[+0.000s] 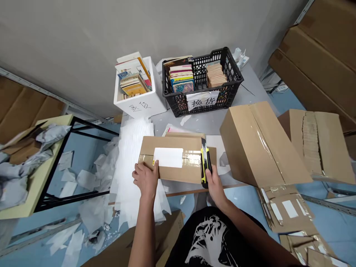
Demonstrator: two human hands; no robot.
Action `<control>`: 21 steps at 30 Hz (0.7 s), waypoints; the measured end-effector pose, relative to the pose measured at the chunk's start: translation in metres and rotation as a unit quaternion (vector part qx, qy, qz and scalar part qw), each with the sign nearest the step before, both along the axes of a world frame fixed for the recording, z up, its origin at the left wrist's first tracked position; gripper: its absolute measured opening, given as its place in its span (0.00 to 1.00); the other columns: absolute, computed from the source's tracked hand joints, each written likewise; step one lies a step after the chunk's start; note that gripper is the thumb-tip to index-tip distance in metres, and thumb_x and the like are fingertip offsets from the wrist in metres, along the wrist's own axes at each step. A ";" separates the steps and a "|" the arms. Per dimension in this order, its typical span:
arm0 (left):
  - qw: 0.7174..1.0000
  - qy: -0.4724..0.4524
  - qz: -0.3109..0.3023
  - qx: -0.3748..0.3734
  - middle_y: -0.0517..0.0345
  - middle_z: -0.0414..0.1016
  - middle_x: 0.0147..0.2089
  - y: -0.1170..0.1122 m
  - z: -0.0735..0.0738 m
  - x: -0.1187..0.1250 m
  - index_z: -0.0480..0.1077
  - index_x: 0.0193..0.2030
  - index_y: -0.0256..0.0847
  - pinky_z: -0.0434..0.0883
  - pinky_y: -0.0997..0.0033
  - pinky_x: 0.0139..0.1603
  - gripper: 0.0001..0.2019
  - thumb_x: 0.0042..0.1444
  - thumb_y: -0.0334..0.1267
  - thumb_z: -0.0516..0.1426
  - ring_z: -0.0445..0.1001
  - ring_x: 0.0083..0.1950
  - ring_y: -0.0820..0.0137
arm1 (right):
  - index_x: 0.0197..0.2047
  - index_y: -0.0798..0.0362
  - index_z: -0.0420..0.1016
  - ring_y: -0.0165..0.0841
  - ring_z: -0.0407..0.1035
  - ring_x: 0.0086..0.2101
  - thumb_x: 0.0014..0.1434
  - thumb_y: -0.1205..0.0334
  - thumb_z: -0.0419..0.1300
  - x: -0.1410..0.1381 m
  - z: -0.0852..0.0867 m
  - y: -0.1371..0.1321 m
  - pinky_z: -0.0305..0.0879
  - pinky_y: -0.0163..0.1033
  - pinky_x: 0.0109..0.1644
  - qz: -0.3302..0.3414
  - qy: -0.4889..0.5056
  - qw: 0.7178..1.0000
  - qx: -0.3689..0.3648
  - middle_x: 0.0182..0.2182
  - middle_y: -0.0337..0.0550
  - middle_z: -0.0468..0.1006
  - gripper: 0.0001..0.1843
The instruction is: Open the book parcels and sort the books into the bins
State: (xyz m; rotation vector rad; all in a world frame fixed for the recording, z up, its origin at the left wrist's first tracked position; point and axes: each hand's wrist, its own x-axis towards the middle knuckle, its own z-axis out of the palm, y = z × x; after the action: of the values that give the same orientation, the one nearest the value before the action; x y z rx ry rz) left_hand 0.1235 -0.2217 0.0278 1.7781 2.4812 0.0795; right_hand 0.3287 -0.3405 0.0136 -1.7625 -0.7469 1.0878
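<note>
A taped brown cardboard box [169, 174] with a blank white label [168, 157] lies at the front of the grey table. My left hand [146, 178] rests on its left front corner, the thumb up near the label and the fingers bent at the left end. My right hand [216, 185] is closed round a yellow and black utility knife [205, 163], which lies along the box's right end and points away from me. Whether the blade touches the cardboard, I cannot tell. Part of another piece of cardboard [213, 154] shows behind the knife.
White foam sheets [129, 159] lie left of the box. Behind stand a white bin [144, 105] of books and a black crate [203, 92] of books. A large carton [264, 144] is at right. Flattened cardboard [289, 211] and scraps [89, 180] lie on the floor.
</note>
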 end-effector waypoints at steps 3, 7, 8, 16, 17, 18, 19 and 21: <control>0.999 -0.002 0.039 0.037 0.34 0.62 0.59 0.005 0.008 0.000 0.57 0.60 0.33 0.66 0.40 0.51 0.36 0.57 0.63 0.46 0.61 0.59 0.44 | 0.49 0.51 0.64 0.35 0.69 0.34 0.63 0.46 0.42 0.018 0.019 0.041 0.63 0.38 0.38 0.032 -0.021 0.999 0.032 0.33 0.41 0.74 0.22; 0.997 0.039 0.062 -0.006 0.32 0.65 0.55 0.004 0.004 0.001 0.61 0.59 0.32 0.67 0.39 0.46 0.34 0.58 0.61 0.46 0.65 0.54 0.44 | 0.46 0.51 0.67 0.38 0.70 0.37 0.61 0.50 0.43 0.039 0.017 0.089 0.62 0.40 0.41 0.077 -0.064 0.995 0.011 0.35 0.43 0.75 0.19; 0.997 0.060 0.047 -0.017 0.31 0.65 0.55 0.004 0.002 0.003 0.63 0.57 0.32 0.67 0.38 0.46 0.32 0.58 0.59 0.46 0.65 0.54 0.43 | 0.45 0.51 0.67 0.38 0.70 0.37 0.60 0.50 0.44 0.042 0.012 0.096 0.62 0.40 0.41 0.078 -0.062 0.995 0.001 0.34 0.43 0.76 0.19; 0.929 0.059 -0.363 -0.041 0.42 0.47 0.73 0.051 0.007 0.051 0.55 0.68 0.40 0.52 0.33 0.63 0.27 0.64 0.47 0.43 0.45 0.72 0.49 | 0.42 0.51 0.66 0.37 0.71 0.38 0.59 0.47 0.44 0.057 -0.019 0.090 0.66 0.40 0.42 0.039 0.023 0.999 0.008 0.34 0.44 0.76 0.19; 0.920 0.056 -0.385 -0.053 0.44 0.44 0.73 0.057 0.005 0.058 0.51 0.69 0.43 0.49 0.31 0.63 0.29 0.64 0.50 0.43 0.43 0.73 0.49 | 0.42 0.52 0.66 0.37 0.71 0.37 0.60 0.48 0.44 0.059 -0.017 0.086 0.67 0.40 0.41 0.038 0.022 0.999 0.007 0.34 0.44 0.77 0.19; 0.915 0.060 -0.394 -0.061 0.45 0.42 0.74 0.061 0.002 0.063 0.49 0.70 0.44 0.46 0.29 0.63 0.30 0.63 0.52 0.43 0.41 0.73 0.48 | 0.44 0.52 0.67 0.36 0.72 0.36 0.60 0.49 0.44 0.062 -0.013 0.080 0.67 0.40 0.40 0.037 0.023 0.999 0.003 0.34 0.44 0.77 0.19; 0.914 0.066 -0.395 -0.066 0.45 0.41 0.74 0.063 -0.001 0.066 0.48 0.70 0.45 0.44 0.27 0.62 0.31 0.63 0.53 0.43 0.40 0.73 0.47 | 0.47 0.52 0.67 0.36 0.72 0.35 0.61 0.49 0.44 0.065 -0.008 0.074 0.68 0.40 0.39 0.039 0.028 0.999 -0.002 0.34 0.43 0.77 0.20; 0.916 0.073 -0.389 -0.068 0.44 0.40 0.74 0.063 -0.007 0.069 0.48 0.70 0.44 0.42 0.26 0.62 0.31 0.63 0.53 0.43 0.38 0.73 0.46 | 0.55 0.52 0.64 0.34 0.72 0.29 0.63 0.51 0.44 0.071 0.004 0.059 0.69 0.38 0.34 0.055 0.035 0.998 -0.018 0.30 0.40 0.77 0.23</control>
State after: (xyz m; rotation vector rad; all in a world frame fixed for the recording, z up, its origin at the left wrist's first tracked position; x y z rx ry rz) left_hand 0.1921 -0.1589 0.0210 2.6114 1.6107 -0.2798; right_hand 0.3997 -0.2812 0.0171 -1.7209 -0.7939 1.2361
